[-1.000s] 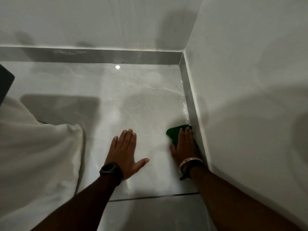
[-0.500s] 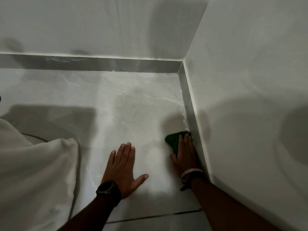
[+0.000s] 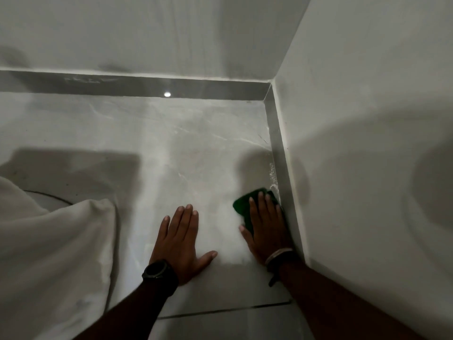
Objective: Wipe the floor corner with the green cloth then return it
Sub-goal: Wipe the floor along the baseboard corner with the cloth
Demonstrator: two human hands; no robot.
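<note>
The green cloth (image 3: 245, 204) lies flat on the pale marble floor (image 3: 196, 155), tight against the grey skirting (image 3: 282, 168) of the right wall. My right hand (image 3: 266, 227) presses down on it, fingers forward, covering most of it. White dust specks (image 3: 272, 171) lie along the skirting just ahead of the cloth. The floor corner (image 3: 266, 100) is farther ahead. My left hand (image 3: 180, 239), with a black watch on its wrist, rests flat on the floor with fingers spread, holding nothing.
A white fabric (image 3: 49, 253) covers the floor at the lower left. White walls (image 3: 367, 119) close the right side and the back. A dark grout line (image 3: 220, 311) crosses the floor near my wrists.
The view has shifted slightly. My right hand and the cloth stay against the right skirting, with the cloth pushed a little forward. My left hand stays planted.
</note>
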